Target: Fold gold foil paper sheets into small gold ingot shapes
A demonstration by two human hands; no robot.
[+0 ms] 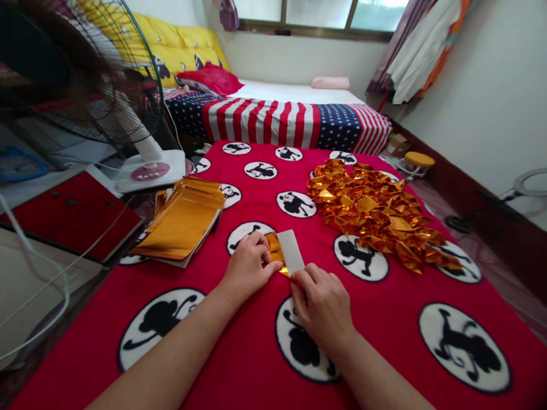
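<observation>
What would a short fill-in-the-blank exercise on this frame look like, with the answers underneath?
1. The right hand touches the near end of the pale strip, while the ____ hand touches the gold part.
2. The heap of gold pieces lies to the ____ of the stack of gold sheets.
3. The cloth is ____ with white circles.
4. Those circles show black ____ figures.

Missing words: left; right; red; monkey

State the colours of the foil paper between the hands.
The foil paper shows shiny gold and pale grey, best in the head view.
</observation>
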